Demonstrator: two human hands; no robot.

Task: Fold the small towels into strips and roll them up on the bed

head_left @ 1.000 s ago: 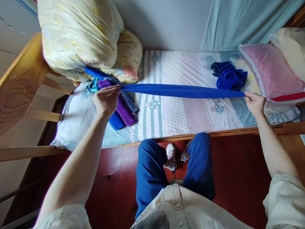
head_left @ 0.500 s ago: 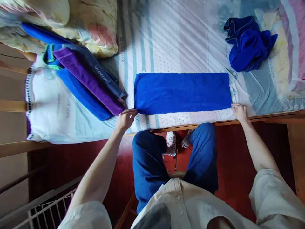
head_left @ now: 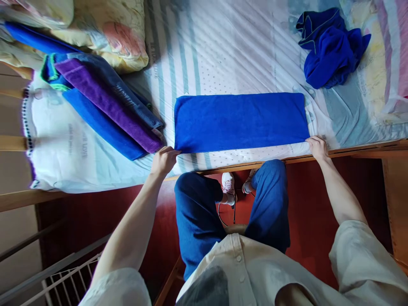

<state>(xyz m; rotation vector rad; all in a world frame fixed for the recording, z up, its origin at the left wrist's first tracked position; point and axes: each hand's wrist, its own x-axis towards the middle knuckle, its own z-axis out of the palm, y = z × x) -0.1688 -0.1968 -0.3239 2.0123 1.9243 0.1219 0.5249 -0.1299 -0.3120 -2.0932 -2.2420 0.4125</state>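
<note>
A bright blue towel lies flat on the bed as a long folded rectangle. My left hand pinches its near left corner. My right hand pinches its near right corner, close to the bed's wooden rail. Both hands have their fingers closed on the towel's edge.
A stack of folded towels, purple and blue, lies to the left on the patterned sheet. A crumpled dark blue cloth sits at the back right. Pillows lie at the back left. A white wire rack stands on the red floor.
The towel was held stretched in the air between both hands; it has been laid down flat on the bed. Both hands have come down to its near corners.
</note>
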